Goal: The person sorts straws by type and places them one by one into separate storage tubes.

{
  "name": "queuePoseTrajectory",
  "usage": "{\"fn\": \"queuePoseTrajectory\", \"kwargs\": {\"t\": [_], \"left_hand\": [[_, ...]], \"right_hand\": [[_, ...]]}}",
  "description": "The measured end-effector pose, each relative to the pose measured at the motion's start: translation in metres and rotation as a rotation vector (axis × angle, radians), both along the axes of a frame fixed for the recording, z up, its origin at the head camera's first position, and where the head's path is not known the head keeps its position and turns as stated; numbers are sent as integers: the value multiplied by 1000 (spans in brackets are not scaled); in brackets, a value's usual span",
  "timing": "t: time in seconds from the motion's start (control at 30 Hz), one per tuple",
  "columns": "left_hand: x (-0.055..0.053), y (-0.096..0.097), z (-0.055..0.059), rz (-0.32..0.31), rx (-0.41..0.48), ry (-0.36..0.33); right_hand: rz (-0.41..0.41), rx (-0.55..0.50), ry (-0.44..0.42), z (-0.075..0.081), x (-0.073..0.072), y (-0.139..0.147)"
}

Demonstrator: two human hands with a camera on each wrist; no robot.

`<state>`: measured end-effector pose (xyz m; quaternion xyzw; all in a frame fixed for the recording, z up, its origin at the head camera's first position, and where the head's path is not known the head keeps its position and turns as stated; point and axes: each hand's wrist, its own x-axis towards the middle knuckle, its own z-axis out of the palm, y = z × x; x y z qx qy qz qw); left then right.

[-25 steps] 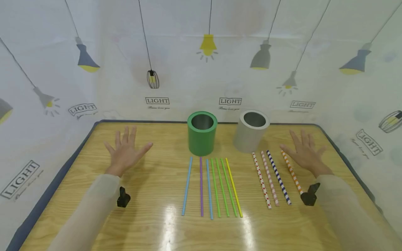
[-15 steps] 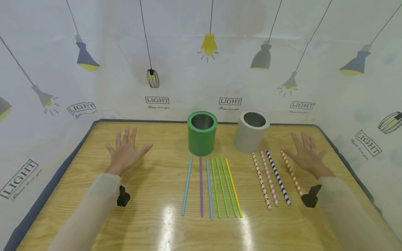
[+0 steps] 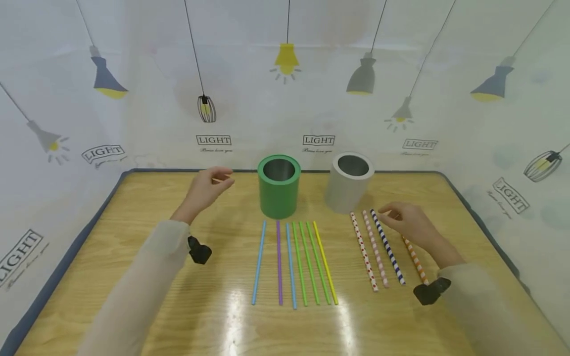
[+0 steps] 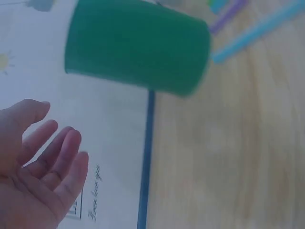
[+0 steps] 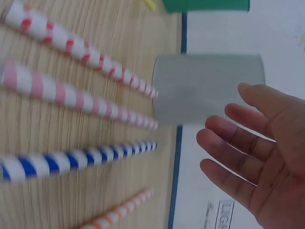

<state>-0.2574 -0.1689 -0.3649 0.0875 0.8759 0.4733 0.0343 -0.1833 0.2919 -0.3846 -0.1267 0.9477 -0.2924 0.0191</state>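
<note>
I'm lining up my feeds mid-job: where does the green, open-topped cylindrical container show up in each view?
Head: the green, open-topped cylindrical container stands near the picture's middle.
Left wrist: the green container is at the top, left of centre.
Right wrist: only a strip of the green container shows, at the top edge, right of centre.
Shared landmark: the dark blue tabletop edging.

From my station I read the boxed word "LIGHT" [image 3: 318, 140] six times across the printed wall sheet [image 3: 249, 104] in the head view. Small script [image 3: 215, 150] runs beneath it, ending "love you"; its opening I cannot make out. My right wrist view shows the word sideways, cut off.
</note>
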Motion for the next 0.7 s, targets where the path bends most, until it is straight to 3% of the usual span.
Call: {"fn": "queuePoseTrajectory", "kwargs": {"t": [0.17,0.3,0.47,0.57,0.7], "left_hand": [[-14,25,13,46,329,-144],[-21,40,15,63,455,-209],[-24,54,10,99,512,-246],[-25,61,8,111,515,-247],[-27,68,5,98,503,-231]], "right_hand": [[91,-121,11,-3,1,-31],[158,-207,-30,-11,-2,-55],[198,-303,-161,-27,-9,-78],[162,-369,-239,-36,-15,-87],[86,-403,-262,-47,-24,-94]]}}
